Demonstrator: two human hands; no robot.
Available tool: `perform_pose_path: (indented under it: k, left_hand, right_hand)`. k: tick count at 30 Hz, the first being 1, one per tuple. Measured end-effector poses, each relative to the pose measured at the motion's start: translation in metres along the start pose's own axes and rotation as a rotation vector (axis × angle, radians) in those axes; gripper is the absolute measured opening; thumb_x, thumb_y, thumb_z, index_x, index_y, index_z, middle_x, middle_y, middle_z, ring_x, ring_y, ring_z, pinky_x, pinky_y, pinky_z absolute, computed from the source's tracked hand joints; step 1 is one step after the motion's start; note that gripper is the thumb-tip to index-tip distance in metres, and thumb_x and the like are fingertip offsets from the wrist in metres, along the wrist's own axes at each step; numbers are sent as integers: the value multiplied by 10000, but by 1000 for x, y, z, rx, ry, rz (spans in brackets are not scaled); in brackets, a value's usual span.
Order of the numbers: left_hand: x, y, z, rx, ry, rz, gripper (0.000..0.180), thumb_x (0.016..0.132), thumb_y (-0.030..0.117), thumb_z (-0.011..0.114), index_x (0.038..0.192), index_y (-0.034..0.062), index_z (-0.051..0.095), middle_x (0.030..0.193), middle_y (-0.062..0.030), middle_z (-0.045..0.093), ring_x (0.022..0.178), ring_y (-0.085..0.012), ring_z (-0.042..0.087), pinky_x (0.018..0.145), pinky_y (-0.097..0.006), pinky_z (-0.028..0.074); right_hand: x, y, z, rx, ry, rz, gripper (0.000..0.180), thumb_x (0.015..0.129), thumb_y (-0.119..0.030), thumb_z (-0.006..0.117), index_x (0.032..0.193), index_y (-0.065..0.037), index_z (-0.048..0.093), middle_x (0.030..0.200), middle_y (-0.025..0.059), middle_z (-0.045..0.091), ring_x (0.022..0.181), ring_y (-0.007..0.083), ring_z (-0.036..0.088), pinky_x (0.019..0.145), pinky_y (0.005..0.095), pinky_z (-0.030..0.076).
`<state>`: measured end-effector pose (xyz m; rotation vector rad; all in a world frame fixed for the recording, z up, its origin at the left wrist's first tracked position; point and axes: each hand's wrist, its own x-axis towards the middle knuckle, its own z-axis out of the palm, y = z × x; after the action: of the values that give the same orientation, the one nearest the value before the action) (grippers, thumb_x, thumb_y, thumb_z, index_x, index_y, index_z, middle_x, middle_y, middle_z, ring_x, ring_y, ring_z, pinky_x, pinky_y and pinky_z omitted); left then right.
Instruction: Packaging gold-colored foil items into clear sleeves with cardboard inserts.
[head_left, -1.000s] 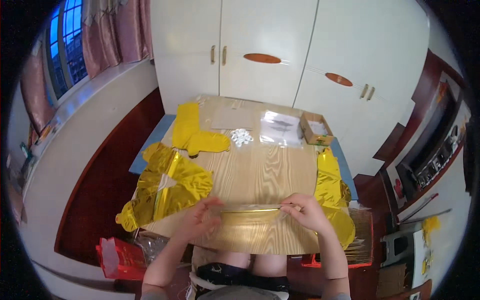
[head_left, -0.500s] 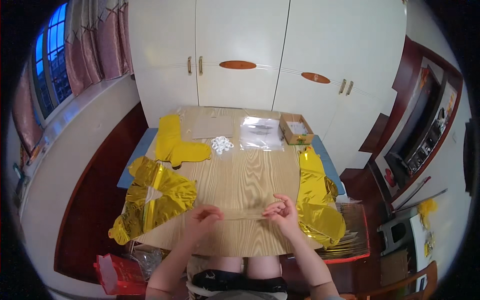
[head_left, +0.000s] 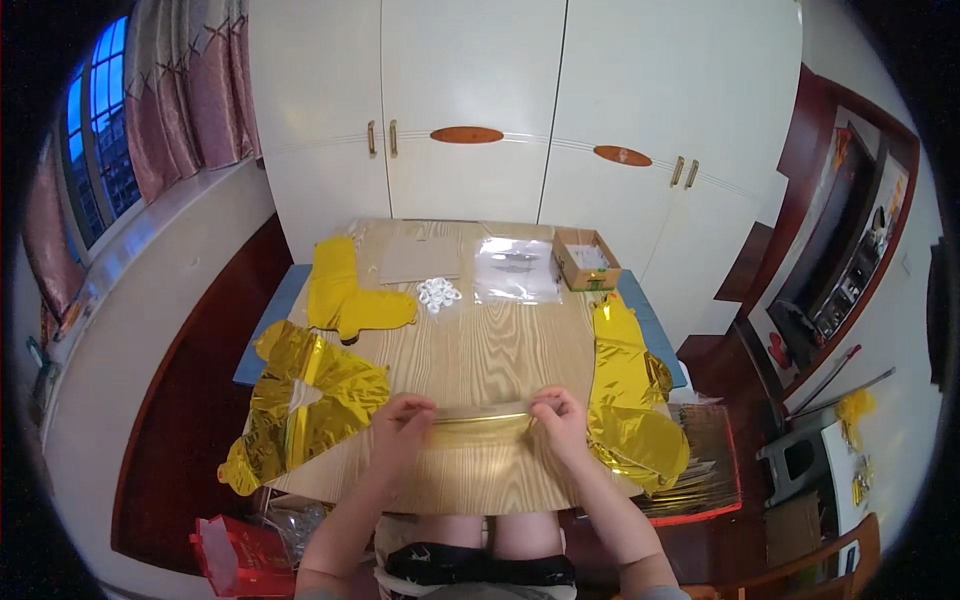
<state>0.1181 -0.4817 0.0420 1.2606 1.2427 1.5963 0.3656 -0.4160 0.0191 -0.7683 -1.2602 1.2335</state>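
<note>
Both of my hands hold a thin clear plastic bag stretched sideways over the near part of the table, its upper edge glinting gold. My left hand pinches the left end, with fingers closed. At the opposite end my right hand is closed on the plastic with thumb and fingertips. Flat gold foil balloons lie left of my left hand, the lower edge hanging past the table. More gold foil balloons are spread just right of my right hand.
Farther back lie a matte gold foil balloon, a grey-beige card, a pile of white rings, clear bags with a printed sheet and a small cardboard box. A red bag stands on the floor at left.
My right hand has closed from spread fingers into a pinch. The plastic between my hands sits slightly higher and now shows a gold glint. The view has shifted slightly.
</note>
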Motion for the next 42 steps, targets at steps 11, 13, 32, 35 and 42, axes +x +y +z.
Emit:
perform_pose_path:
  k: [11, 13, 32, 35, 42]
  left_hand:
    - [12, -46, 11, 1, 89, 40, 510, 797, 38, 712, 1261, 9, 504, 1195, -125, 583, 1017, -205, 592, 854, -317, 496]
    - [28, -86, 7, 109, 126, 2, 557, 789, 57, 716, 1289, -10, 481, 1226, -165, 570, 1061, -260, 580, 920, -360, 469]
    - [10, -107, 51, 1157, -433, 405, 535, 939, 235, 489, 1376, -70, 441, 1459, -241, 418, 1401, -360, 349, 1137, -508, 283]
    - [9, -98, 48, 1166, -437, 353, 567, 946, 279, 481, 1385, -75, 424, 1465, -238, 412, 1399, -365, 351, 1141, -507, 276]
    - [10, -94, 37, 1259, -477, 271, 719, 927, 426, 504, 1425, -76, 369, 1506, -240, 350, 1431, -349, 297, 1161, -500, 230]
  right_hand:
    - [-1, 37, 1, 46, 3, 12, 421, 908, -113, 676, 1260, 7, 479, 1145, 103, 610, 1051, 176, 584, 916, 311, 465]
    - [14, 78, -14, -169, 66, 32, 544, 895, -88, 671, 1354, 7, 397, 1189, 125, 573, 1088, 203, 570, 943, 319, 458]
    - [-4, 76, 3, -1445, -528, -457, 599, 935, -371, 509, 1377, 32, 470, 1438, 221, 457, 1349, 345, 415, 1133, 483, 272]
    - [-4, 71, 6, -1464, -558, -431, 611, 939, -382, 494, 1389, 31, 460, 1448, 237, 440, 1358, 351, 408, 1140, 482, 265]
    - [-4, 62, 7, -1508, -618, -311, 699, 951, -500, 413, 1432, 8, 417, 1510, 257, 340, 1410, 399, 314, 1159, 512, 215]
